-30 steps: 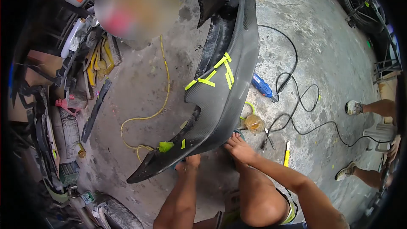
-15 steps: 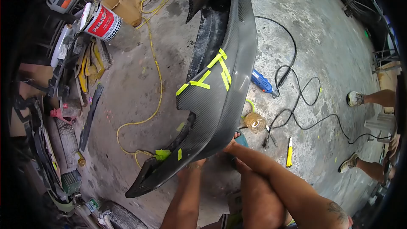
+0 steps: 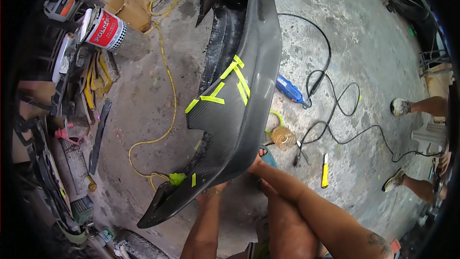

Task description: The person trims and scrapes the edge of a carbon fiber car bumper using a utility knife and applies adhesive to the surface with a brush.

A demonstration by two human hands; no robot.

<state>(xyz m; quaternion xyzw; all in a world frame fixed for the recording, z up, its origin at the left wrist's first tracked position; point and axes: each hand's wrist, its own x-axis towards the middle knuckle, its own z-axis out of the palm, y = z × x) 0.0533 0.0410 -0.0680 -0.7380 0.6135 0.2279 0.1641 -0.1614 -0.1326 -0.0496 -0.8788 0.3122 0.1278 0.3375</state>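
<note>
A large black carbon-fibre panel [image 3: 235, 129] with strips of yellow-green tape [image 3: 212, 100] runs from the top of the view down to a pointed end at lower left. My left hand [image 3: 218, 187] is at its lower edge, mostly under the panel, fingers hidden. Further right, my right hand [image 3: 256, 164] touches the same edge near my sandalled foot, and its fingers are out of sight beneath the panel. A crumpled green piece of tape [image 3: 177, 179] sits by the panel's lower inner edge.
Right of the panel lie a blue power tool [image 3: 290, 90] with a black cord, a tape roll [image 3: 283, 138] and a yellow cutter [image 3: 325, 172]. Another person's legs [image 3: 428, 106] are at far right. A bucket [image 3: 106, 29], yellow hose [image 3: 174, 91] and scrap parts occupy the left.
The panel has shifted left and its pointed end lower in view. My right hand has moved from over my foot to the panel's edge. The view has shifted too.
</note>
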